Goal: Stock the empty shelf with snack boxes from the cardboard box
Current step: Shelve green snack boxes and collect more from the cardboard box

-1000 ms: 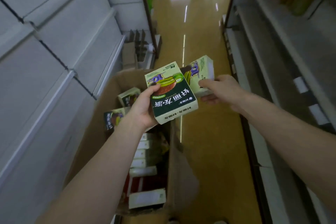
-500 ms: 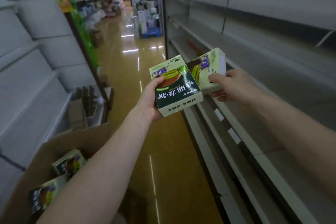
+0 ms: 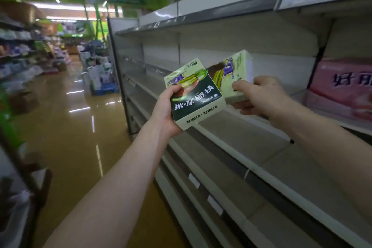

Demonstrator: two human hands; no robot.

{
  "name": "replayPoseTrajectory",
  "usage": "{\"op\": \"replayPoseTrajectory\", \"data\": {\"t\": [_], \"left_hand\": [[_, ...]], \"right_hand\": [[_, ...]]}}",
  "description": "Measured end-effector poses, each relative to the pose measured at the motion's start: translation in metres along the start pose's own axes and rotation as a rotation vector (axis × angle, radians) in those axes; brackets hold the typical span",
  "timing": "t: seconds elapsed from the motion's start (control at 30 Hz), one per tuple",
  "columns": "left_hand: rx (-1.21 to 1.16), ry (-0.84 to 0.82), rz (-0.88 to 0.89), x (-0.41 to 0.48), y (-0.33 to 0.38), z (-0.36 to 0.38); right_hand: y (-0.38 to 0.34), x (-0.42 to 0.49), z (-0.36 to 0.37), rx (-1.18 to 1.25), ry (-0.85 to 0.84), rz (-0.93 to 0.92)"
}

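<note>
A person's left hand (image 3: 167, 110) grips a dark green snack box (image 3: 193, 98) and the right hand (image 3: 259, 96) clasps a pale green snack box (image 3: 231, 74). Both boxes are in the air just in front of the empty shelf (image 3: 251, 133), their corners overlapping. Carried this close, they may knock together going in, and one could slip off the shelf's front edge. Half a second earlier the cardboard box showed across the aisle from the shelf. It is now out of view, and pink cartons (image 3: 342, 86) appear at the shelf's right end.
</note>
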State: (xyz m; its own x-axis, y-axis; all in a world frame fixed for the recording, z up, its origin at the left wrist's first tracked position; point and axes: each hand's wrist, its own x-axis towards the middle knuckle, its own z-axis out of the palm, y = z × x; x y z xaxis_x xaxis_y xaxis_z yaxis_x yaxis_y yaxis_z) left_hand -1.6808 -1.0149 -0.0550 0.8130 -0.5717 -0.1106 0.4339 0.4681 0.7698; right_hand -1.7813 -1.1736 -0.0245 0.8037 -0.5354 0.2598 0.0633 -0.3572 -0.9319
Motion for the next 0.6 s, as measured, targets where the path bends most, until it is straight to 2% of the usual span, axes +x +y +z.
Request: {"op": "replayPoseTrajectory", "data": {"t": [0.23,0.6], "left_hand": [[0.111,-0.2,-0.13,0.078,0.033,0.036],[0.204,-0.376,-0.272,0.193,0.038,0.073]], "right_hand": [[-0.007,0.048,-0.014,0.075,0.206,0.098],[0.013,0.094,-0.024,0.229,0.442,0.233]]}}
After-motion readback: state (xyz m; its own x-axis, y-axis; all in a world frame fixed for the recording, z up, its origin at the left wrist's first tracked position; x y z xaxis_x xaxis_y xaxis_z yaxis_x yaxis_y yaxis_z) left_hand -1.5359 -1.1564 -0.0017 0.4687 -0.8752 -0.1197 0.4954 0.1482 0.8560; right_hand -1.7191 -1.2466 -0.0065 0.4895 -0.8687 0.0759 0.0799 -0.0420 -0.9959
